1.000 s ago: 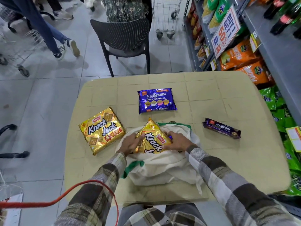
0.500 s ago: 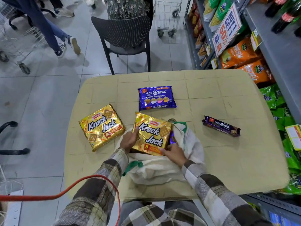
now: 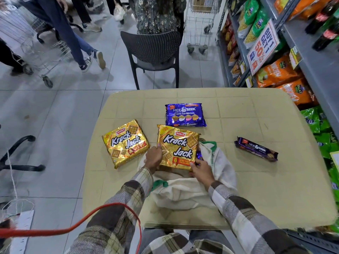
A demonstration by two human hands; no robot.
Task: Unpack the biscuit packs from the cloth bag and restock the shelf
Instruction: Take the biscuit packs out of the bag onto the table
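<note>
A gold Krack Jack pack point(image 3: 178, 146) lies flat over the mouth of the cream cloth bag point(image 3: 185, 191) with green trim. My left hand point(image 3: 153, 158) grips its left edge and my right hand point(image 3: 201, 169) grips its lower right corner. A bit of purple wrapper point(image 3: 199, 156) peeks from the bag beside the pack. A second Krack Jack pack point(image 3: 126, 143) rests on the table to the left. A purple Hide & Seek creme pack point(image 3: 185, 114) lies behind, and a slim dark Hide & Seek pack point(image 3: 256, 149) lies to the right.
The beige table point(image 3: 256, 189) stands against a snack shelf point(image 3: 286, 57) on the right. A black chair point(image 3: 152, 52) sits behind the table. People and trolleys point(image 3: 199, 24) fill the aisle. A red cord point(image 3: 73, 228) crosses the lower left.
The Krack Jack pack has come out of the bag, turned from edge-up to face-up, and moved forward over the bag's mouth. Both hands moved with it.
</note>
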